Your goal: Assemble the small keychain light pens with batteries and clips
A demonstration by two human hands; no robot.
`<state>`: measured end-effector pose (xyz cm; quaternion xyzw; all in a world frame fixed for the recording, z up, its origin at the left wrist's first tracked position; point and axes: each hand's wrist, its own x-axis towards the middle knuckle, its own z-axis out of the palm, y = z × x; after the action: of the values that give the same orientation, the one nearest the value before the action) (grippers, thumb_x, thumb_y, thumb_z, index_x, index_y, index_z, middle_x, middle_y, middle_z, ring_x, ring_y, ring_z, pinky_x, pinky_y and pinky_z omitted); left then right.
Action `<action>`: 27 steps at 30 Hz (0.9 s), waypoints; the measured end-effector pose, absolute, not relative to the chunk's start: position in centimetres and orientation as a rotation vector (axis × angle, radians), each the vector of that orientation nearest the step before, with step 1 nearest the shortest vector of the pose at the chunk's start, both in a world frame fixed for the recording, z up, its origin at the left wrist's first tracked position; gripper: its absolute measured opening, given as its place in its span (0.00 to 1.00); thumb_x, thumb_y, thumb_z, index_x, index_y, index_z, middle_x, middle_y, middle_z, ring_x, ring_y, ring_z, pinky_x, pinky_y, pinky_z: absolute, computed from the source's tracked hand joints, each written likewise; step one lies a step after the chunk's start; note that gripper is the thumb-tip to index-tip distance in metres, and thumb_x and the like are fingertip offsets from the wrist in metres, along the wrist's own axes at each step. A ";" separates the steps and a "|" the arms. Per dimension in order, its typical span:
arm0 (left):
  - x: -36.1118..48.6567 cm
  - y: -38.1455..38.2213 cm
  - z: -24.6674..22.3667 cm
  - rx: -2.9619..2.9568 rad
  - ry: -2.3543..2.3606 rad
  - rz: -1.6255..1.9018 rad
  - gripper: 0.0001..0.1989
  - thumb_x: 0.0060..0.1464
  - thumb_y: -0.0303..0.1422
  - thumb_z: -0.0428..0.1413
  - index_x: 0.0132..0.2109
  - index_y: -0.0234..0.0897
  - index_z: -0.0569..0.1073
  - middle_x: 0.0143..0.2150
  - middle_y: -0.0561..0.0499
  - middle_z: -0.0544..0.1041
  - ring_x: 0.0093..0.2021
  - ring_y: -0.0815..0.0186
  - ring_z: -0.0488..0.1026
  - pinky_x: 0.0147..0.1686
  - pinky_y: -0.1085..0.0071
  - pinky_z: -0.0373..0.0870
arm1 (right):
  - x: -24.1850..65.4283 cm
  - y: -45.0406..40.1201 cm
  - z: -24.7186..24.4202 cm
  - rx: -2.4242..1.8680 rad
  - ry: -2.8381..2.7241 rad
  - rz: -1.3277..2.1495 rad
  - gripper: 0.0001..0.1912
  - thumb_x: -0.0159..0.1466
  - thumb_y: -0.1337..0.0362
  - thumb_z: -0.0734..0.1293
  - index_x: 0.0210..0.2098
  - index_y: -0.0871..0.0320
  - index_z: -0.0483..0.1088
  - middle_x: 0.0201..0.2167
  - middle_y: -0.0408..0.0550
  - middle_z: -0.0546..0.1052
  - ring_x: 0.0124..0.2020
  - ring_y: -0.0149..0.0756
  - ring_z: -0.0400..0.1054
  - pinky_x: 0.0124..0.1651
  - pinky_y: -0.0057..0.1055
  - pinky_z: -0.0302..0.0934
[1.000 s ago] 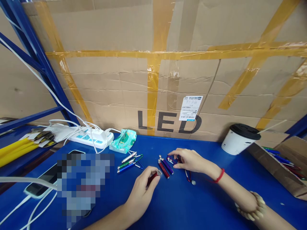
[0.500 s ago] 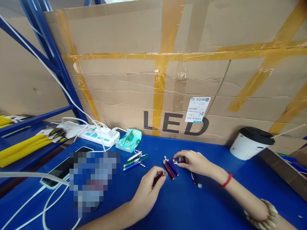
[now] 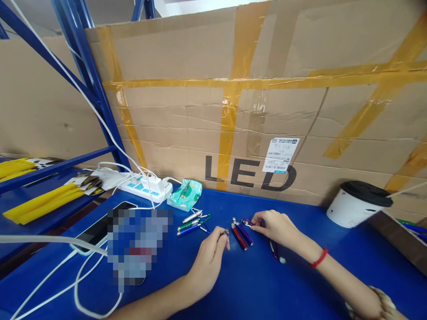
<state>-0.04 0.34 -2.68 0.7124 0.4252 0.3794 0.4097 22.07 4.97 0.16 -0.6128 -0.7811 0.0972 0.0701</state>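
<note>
Two slim torches, a red torch (image 3: 239,237) and a purple torch (image 3: 246,234), lie side by side on the blue table (image 3: 267,289), between the person's hands. From here I see the left hand (image 3: 207,262) curled around a silver-tipped piece (image 3: 226,232), mostly hidden by the fingers. The right hand (image 3: 276,227) pinches a purple clip (image 3: 246,222) between thumb and finger, just beside the purple torch; whether they are joined, I cannot tell. Near its wrist lies a red clip (image 3: 274,250).
</note>
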 end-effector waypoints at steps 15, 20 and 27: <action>0.0 0.6 -1.8 1.503 0.989 1.102 0.12 0.58 0.39 0.47 0.30 0.39 0.55 0.28 0.57 0.58 0.28 0.71 0.57 0.32 0.73 0.57 | 17.9 1.4 2.3 -1.280 -2.050 0.990 0.16 0.61 0.53 0.63 0.35 0.58 0.76 0.22 0.44 0.75 0.18 0.26 0.63 0.21 0.22 0.55; 0.0 0.6 -1.8 1.453 0.925 1.118 0.14 0.57 0.40 0.49 0.29 0.39 0.54 0.26 0.58 0.58 0.26 0.72 0.57 0.29 0.74 0.56 | 17.6 1.1 2.1 -1.251 -2.032 0.978 0.14 0.60 0.55 0.64 0.33 0.58 0.76 0.23 0.43 0.75 0.19 0.24 0.61 0.22 0.22 0.55; -0.2 1.1 -1.2 1.094 0.798 1.119 0.19 0.52 0.48 0.52 0.31 0.38 0.57 0.25 0.57 0.63 0.21 0.74 0.56 0.19 0.78 0.49 | 18.0 1.6 1.8 -1.272 -2.045 0.935 0.14 0.62 0.56 0.62 0.38 0.57 0.75 0.30 0.45 0.77 0.21 0.27 0.66 0.23 0.23 0.59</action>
<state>-0.19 1.13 -1.21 0.4794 0.3496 0.4903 0.6384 17.98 1.61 1.81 -0.4733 -0.7609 0.3480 0.2756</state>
